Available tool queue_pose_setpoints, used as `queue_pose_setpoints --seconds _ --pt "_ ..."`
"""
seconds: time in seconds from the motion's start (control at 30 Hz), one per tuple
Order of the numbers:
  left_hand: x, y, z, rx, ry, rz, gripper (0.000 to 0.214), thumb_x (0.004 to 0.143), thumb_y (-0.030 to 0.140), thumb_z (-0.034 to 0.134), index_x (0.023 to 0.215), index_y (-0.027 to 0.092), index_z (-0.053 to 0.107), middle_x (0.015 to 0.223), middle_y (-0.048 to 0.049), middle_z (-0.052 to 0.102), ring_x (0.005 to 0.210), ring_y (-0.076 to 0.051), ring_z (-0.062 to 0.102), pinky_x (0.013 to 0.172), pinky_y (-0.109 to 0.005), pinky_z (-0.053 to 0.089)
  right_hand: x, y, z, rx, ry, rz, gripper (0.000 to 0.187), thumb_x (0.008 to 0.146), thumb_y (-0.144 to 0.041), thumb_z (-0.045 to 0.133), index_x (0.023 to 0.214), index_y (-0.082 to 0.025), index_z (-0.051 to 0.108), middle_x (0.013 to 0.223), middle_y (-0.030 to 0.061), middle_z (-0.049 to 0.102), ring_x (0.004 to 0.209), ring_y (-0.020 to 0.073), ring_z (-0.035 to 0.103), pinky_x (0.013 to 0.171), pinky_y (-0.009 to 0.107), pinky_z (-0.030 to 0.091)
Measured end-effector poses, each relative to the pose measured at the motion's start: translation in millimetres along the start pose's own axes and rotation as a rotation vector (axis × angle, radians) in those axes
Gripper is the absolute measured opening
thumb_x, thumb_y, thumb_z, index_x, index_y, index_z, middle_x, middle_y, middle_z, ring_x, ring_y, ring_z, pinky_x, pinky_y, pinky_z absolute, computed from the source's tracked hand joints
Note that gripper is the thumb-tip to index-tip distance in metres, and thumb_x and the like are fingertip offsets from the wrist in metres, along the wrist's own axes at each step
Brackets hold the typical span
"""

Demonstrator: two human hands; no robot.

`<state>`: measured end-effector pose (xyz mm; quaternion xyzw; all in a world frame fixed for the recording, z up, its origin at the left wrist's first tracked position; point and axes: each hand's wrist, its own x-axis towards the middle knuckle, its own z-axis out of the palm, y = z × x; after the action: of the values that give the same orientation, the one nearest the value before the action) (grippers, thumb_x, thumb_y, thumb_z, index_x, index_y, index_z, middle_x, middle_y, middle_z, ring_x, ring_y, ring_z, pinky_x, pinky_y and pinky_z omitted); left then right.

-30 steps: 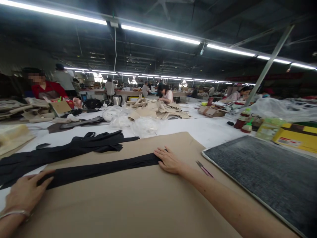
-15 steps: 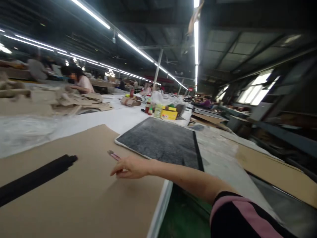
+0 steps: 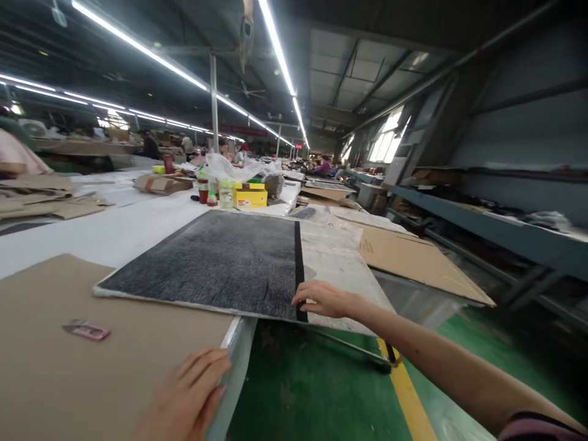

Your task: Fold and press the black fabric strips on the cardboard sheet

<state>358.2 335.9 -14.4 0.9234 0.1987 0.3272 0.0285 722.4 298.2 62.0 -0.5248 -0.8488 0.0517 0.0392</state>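
A dark grey textured panel (image 3: 206, 263) lies partly over a brown sheet (image 3: 37, 361), its near edge jutting past the table corner. The right hand (image 3: 324, 299), fingers loosely curved, is at the panel's black border strip (image 3: 298, 257); whether it pinches the strip is unclear. The blurred left hand (image 3: 188, 392), fingers half bent with nothing visible in them, is by the table edge. Pink-handled thread snips (image 3: 87, 329) rest on the sheet; beyond the panel stands a yellow box (image 3: 250, 196).

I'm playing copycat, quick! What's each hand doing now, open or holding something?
Left hand: loosely open, blurred; nothing seen in it.
Right hand: at the black strip; can't tell if it's gripping.
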Motion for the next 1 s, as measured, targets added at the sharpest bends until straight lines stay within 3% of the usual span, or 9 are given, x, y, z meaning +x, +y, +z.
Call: queue_pose_setpoints --seconds 0.13,0.27,0.5,0.73,1.0 --pt "77.8 53.9 43.8 0.032 -0.165 0.046 0.030 0.089 0.015 0.041 0.110 0.026 0.058 0.129 0.0018 0.059 0.118 -0.020 0.054 0.096 -0.037 0.051 -21.9 5.7 12.9 -0.016 0.026 -0.029 0.021 0.092 -0.024 0.054 0.110 -0.020 0.064 0.100 0.0055 0.063 0.091 0.0147 0.059 0.081 0.026 0.043" --pt "106.4 70.7 77.4 0.030 -0.315 0.071 0.033 0.086 0.007 0.038 0.107 0.021 0.059 0.132 -0.0004 0.057 0.127 -0.023 0.045 0.103 -0.044 0.043 -29.1 9.4 19.5 -0.067 0.050 -0.068 0.020 0.093 -0.024 0.050 0.110 -0.020 0.062 0.098 0.0050 0.062 0.088 0.0150 0.057 0.082 0.028 0.040" --pt "100.6 61.1 103.7 0.044 -0.321 0.041 0.032 0.086 0.006 0.037 0.105 0.022 0.058 0.139 0.0007 0.051 0.131 -0.025 0.038 0.105 -0.048 0.037 -22.0 22.3 25.2 -0.158 0.052 -0.198 0.018 0.096 -0.026 0.045 0.099 -0.019 0.061 0.092 0.0046 0.061 0.085 0.0154 0.053 0.079 0.030 0.035" --pt "94.1 60.6 112.8 0.054 -0.279 0.015 0.034 0.086 0.007 0.041 0.112 0.024 0.056 0.142 0.0041 0.047 0.130 -0.022 0.038 0.104 -0.042 0.039 -14.9 31.5 29.8 -0.179 0.069 -0.296 0.026 0.098 -0.023 0.033 0.091 -0.017 0.057 0.086 0.0051 0.059 0.077 0.0146 0.050 0.078 0.030 0.033" --pt "88.9 61.2 116.8 0.032 -0.255 0.001 0.034 0.085 0.007 0.040 0.108 0.026 0.058 0.145 0.0062 0.044 0.129 -0.022 0.038 0.102 -0.042 0.042 -13.1 33.0 33.2 -0.088 0.094 -0.287 0.023 0.096 -0.022 0.036 0.081 -0.017 0.053 0.083 0.0058 0.056 0.074 0.0151 0.047 0.070 0.028 0.035"
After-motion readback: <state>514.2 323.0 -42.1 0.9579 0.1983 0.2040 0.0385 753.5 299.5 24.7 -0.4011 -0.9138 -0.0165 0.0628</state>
